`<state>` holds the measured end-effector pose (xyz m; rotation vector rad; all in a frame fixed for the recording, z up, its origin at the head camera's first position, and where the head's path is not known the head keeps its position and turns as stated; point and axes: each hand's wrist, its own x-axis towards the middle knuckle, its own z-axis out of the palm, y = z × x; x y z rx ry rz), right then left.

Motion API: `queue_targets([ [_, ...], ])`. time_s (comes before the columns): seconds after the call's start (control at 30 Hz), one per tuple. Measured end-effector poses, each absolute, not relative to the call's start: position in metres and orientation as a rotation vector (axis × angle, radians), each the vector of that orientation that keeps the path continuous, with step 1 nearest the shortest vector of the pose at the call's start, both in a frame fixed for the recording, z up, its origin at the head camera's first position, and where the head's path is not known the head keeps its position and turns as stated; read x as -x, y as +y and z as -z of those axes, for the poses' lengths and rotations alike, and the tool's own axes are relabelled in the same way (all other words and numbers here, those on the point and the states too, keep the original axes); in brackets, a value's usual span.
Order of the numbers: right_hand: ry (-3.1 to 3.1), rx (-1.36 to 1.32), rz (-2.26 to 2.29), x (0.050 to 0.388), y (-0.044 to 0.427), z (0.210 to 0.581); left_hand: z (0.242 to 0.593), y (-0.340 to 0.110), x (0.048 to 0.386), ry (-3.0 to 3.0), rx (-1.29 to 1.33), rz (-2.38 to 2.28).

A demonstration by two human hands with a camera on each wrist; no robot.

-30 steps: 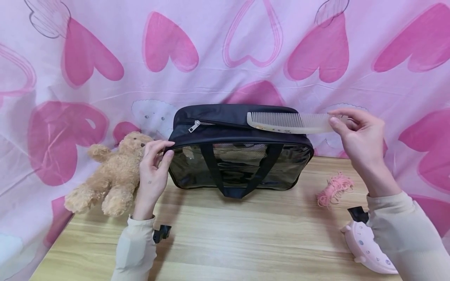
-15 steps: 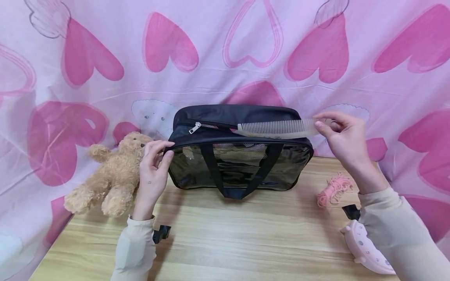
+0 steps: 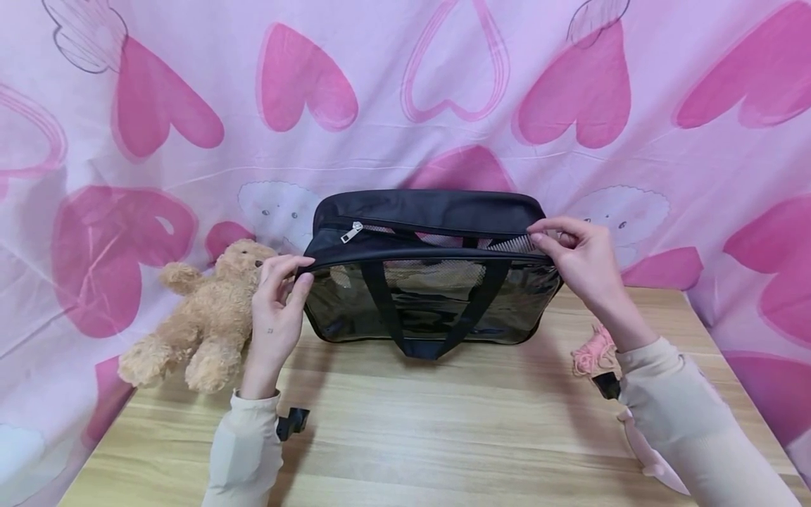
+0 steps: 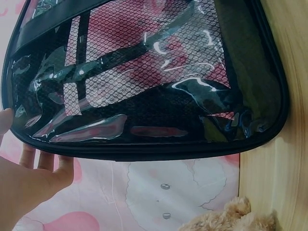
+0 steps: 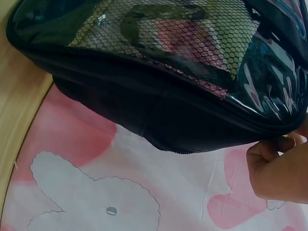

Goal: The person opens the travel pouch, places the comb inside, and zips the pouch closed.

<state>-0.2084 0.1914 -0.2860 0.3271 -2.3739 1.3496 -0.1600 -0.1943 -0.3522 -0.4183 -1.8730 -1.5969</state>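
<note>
A black see-through zip bag [image 3: 437,296] stands upright on the table, its top zipper partly undone. My left hand [image 3: 279,306] pinches the bag's top left corner; the left wrist view shows fingers [image 4: 44,161] behind the edge. At the right end of the opening, my right hand [image 3: 579,257] pinches one end of a pale comb [image 3: 512,244]. Most of that comb is down inside the bag, with a short toothed stretch showing. The right wrist view has the right hand [image 5: 281,166] by the bag's corner, but the comb is hidden there.
A tan teddy bear [image 3: 205,317] lies left of the bag, beside my left hand. A bundle of pink cord [image 3: 594,354] lies right of the bag. My right sleeve partly covers a pink rounded object [image 3: 649,454]. A heart-patterned cloth [image 3: 380,155] hangs behind.
My right hand has moved left and slightly down, sliding the comb from above the bag into its opening. The left hand has stayed at the bag's corner.
</note>
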Motion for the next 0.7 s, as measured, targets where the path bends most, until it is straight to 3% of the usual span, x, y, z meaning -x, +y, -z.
queue_targets([
  [0.7,-2.264,-0.282,-1.55,0.207,0.19,0.288,0.331,-0.185,0.147,-1.867,0.422,1.587],
])
